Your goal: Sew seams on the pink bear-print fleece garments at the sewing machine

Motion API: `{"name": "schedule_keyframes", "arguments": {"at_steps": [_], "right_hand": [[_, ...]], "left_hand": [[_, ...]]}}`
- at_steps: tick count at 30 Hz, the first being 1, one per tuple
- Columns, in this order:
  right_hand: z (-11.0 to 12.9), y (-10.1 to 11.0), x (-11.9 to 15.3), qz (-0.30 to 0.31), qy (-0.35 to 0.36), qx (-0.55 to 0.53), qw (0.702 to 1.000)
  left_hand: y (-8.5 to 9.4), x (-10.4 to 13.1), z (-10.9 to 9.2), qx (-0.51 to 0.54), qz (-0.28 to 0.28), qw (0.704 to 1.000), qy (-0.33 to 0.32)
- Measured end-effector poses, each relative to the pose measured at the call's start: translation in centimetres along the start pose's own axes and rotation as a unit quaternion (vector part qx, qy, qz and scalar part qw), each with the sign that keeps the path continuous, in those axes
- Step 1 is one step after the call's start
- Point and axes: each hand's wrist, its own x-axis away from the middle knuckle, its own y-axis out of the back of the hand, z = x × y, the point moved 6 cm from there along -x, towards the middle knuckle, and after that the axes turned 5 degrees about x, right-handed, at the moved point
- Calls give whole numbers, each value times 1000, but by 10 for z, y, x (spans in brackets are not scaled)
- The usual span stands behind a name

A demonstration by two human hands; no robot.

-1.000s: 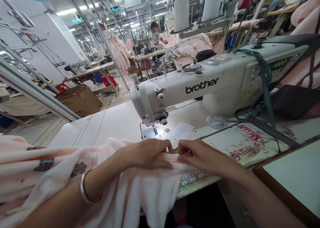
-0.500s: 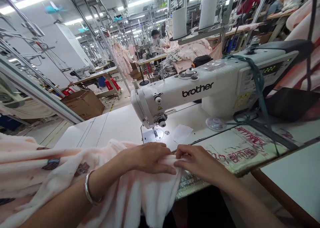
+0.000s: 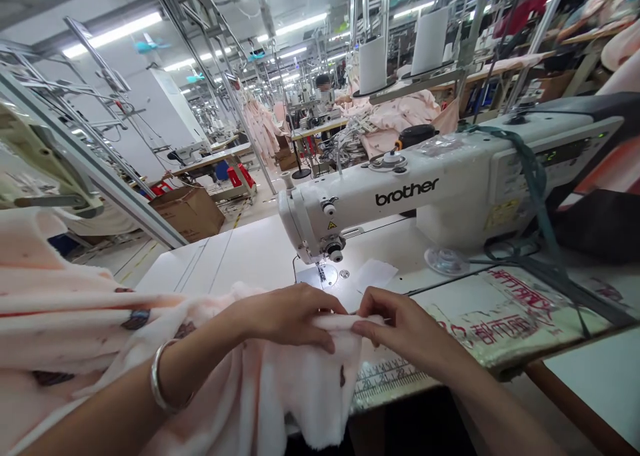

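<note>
Cardboard box [image 3: 187, 213]: on the floor [image 3: 133, 254], 9 o'clock. Fluorescent lamp [image 3: 113, 35]: lit, overhead, 10 o'clock. Pink garments [image 3: 263, 128]: hanging in background, 11 o'clock. Co-worker [image 3: 324, 84]: distant, 12 o'clock. Fabric pile [image 3: 400, 111]: background, 1 o'clock.

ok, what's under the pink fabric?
White tabletop and a ruler strip show beside the pink fabric; whatever lies directly beneath it is covered.
</note>
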Motion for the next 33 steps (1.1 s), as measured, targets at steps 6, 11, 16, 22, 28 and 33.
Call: {"name": "schedule_keyframes", "arguments": {"at_steps": [6,11,16,22,28,33], "right_hand": [[23,8,-11,-6,14,40,999],[39,6,-22,103,-6,-86,991],[40,7,-33,133,-51,-125,982],[57,12,-17,-46,72,54,995],[56,-14,39,-310,205,196,908],[6,-52,15,-49,-43,-16,998]], "left_hand": [[8,16,-4,19,-101,992,79],[9,29,3,51,-179,975,120],[1,23,25,274,-122,948,109],[-6,22,42,392,-143,902,109],[17,33,23,242,-247,933,95],[26,38,-2,51,-307,947,84]]}}
